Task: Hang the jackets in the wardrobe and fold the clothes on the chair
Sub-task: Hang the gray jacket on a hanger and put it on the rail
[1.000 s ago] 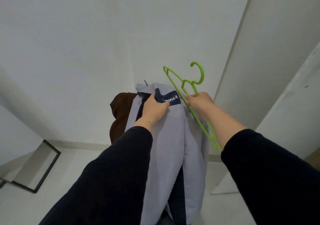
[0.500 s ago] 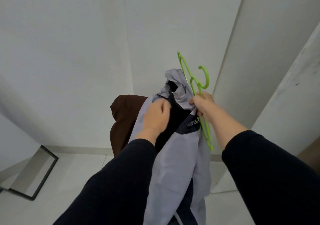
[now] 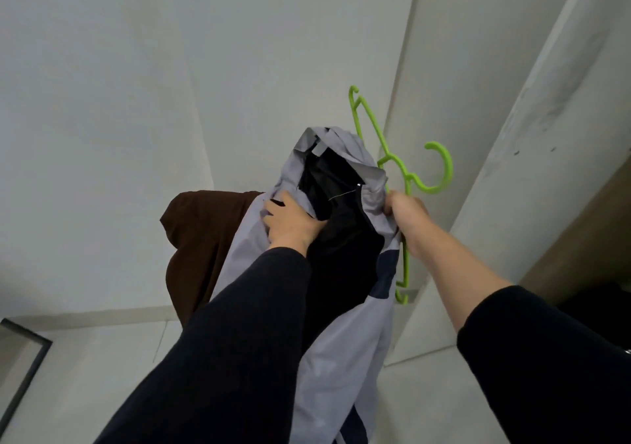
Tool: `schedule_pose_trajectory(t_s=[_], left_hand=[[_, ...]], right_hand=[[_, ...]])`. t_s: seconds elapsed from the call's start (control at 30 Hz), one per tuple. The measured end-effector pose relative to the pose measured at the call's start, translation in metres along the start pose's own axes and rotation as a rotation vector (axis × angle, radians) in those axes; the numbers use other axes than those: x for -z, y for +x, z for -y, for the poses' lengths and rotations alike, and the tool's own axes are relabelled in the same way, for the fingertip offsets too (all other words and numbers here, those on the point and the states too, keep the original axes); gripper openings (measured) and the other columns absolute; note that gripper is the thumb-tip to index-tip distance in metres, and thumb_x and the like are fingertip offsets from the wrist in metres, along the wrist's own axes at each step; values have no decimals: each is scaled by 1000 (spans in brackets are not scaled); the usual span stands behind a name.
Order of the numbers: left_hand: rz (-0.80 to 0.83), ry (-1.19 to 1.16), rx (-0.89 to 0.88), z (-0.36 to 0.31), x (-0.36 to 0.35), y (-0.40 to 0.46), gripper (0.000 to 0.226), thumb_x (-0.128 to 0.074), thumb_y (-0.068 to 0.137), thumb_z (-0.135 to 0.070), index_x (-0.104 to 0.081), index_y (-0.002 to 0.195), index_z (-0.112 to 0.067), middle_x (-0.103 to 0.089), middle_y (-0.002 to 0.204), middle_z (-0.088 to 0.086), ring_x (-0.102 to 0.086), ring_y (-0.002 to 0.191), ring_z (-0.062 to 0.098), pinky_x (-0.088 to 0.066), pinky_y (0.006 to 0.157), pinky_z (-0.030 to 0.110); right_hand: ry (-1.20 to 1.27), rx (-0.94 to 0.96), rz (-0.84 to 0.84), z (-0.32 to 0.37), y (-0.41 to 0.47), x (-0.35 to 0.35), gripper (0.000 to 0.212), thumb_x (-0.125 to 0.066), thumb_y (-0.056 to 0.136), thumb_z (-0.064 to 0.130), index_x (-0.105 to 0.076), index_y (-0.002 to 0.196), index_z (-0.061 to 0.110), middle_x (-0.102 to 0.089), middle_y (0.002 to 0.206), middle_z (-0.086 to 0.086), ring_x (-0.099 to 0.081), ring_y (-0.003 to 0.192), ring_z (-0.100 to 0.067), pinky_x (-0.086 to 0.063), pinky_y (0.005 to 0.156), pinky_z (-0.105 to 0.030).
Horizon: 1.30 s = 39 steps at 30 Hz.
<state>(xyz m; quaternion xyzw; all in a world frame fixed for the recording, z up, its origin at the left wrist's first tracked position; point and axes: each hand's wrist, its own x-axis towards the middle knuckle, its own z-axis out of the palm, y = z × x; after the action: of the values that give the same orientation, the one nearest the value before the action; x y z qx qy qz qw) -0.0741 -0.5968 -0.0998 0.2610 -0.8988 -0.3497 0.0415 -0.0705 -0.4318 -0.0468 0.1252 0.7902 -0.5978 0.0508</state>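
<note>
L hand (image 3: 293, 221) now opening the grey nylon jacket (image 3: 345, 358); R hand (image 3: 406, 208) fingers pinch collar w/ lime plastic hanger (image 3: 406, 177), risen to 1 o'clock: insertion's next.

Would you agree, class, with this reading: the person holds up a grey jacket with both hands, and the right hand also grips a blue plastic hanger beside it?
Not quite. The hanger is bright green, not blue, as the head view shows. The rest stands: both the left hand and the right hand hold up the grey jacket, and the right hand also has the hanger in its grip beside the jacket.
</note>
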Motion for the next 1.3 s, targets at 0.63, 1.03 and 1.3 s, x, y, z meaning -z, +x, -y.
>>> schedule_pose_trajectory(t_s=[0.63, 1.03, 1.3], left_hand=[[-112, -286, -159, -81, 43, -47, 52, -39, 100, -38, -55, 117, 9, -57, 122, 25, -54, 114, 38, -42, 92, 37], [27, -222, -358, -185, -15, -151, 47, -42, 100, -32, -53, 118, 11, -58, 122, 26, -54, 115, 37, -42, 90, 35], [247, 48, -729, -226, -43, -214, 18, -41, 99, -6, -55, 104, 3, -57, 121, 27, -53, 114, 37, -39, 92, 34]], right_hand=[[-273, 131, 203, -24, -17, 85, 34, -39, 97, 49, -57, 95, 19, -38, 63, 1, -29, 45, -15, -22, 41, -22], [-390, -16, 94, -43, -80, 253, 67, -16, 91, 69, -57, 77, 18, -43, 58, -3, -23, 32, -11, -22, 39, -13], [-422, -190, 236, -87, -138, 360, 76, -6, 91, 68, -59, 83, 14, -43, 49, 2, -18, 38, -8, -12, 46, -15]])
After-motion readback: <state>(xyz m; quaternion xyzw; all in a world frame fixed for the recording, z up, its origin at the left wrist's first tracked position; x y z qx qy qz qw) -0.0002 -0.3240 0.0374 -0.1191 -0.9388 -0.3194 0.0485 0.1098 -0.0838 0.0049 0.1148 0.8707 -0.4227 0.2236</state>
